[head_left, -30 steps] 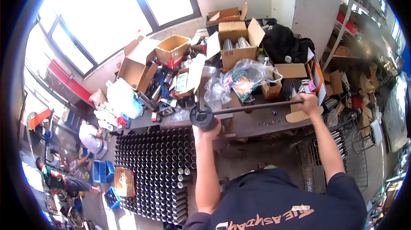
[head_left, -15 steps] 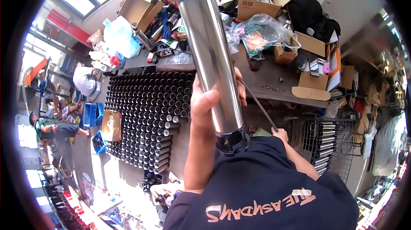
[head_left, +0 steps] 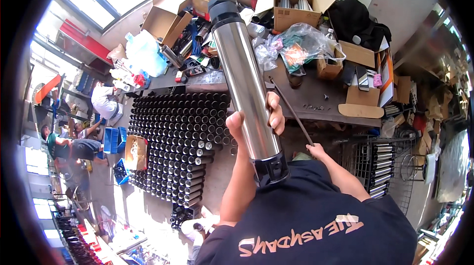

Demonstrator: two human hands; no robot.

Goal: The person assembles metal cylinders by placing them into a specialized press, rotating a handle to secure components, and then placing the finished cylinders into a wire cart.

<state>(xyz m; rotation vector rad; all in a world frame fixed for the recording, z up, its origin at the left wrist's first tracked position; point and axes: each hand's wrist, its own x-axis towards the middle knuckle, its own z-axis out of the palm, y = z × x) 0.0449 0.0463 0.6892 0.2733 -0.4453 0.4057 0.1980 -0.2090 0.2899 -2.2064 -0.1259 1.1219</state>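
fingers of the left hand (head_left: 256, 124) wrap tight around the shiny metal tube (head_left: 245, 85), holding it up near the chest. right hand (head_left: 317, 150) grips a thin dark rod (head_left: 291, 111), maybe to poke inside the tube.

Your left forearm rises from your dark-sleeved shoulder, bare and nearly upright, with the left hand (head_left: 256, 122) raised in front of your chest. Its grip is closed, thumb on the left side and fingers (head_left: 275, 112) curled round from the right. Your right arm reaches forward and slightly left, the right hand (head_left: 316, 150) lower, fist closed tight with knuckles up.
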